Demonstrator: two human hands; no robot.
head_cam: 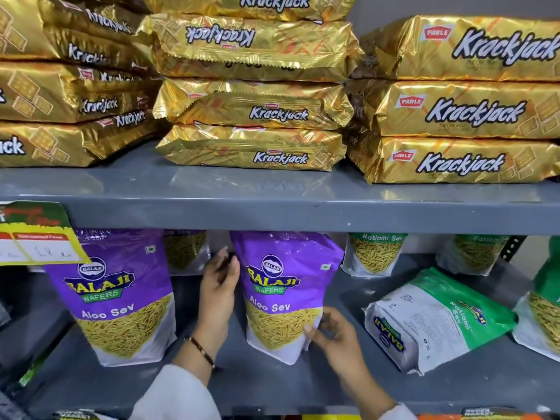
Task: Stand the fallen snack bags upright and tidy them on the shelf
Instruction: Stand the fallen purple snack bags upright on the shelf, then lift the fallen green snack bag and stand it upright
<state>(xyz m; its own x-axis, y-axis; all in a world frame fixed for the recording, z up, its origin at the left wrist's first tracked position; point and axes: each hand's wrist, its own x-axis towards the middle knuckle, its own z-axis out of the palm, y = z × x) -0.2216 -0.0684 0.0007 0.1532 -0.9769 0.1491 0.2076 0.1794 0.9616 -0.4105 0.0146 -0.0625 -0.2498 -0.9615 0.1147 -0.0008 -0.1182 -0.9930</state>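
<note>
Left hand (218, 287) and right hand (336, 338) are bracing an upright purple Aloo Sev bag (283, 294) on the grey shelf (263, 380); a green Ratlami Sev bag (436, 321) is lying flat nearby.

A shop: grey shelves (272, 207) stocked with Krackjack packs (460, 110) and a price tag (39, 247)

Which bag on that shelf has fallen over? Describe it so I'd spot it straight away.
Look at the lower grey shelf, right of the two hands. The green-and-white Ratlami Sev bag lies flat on its back there. Unlike it, the purple Aloo Sev bags stand upright.
</note>
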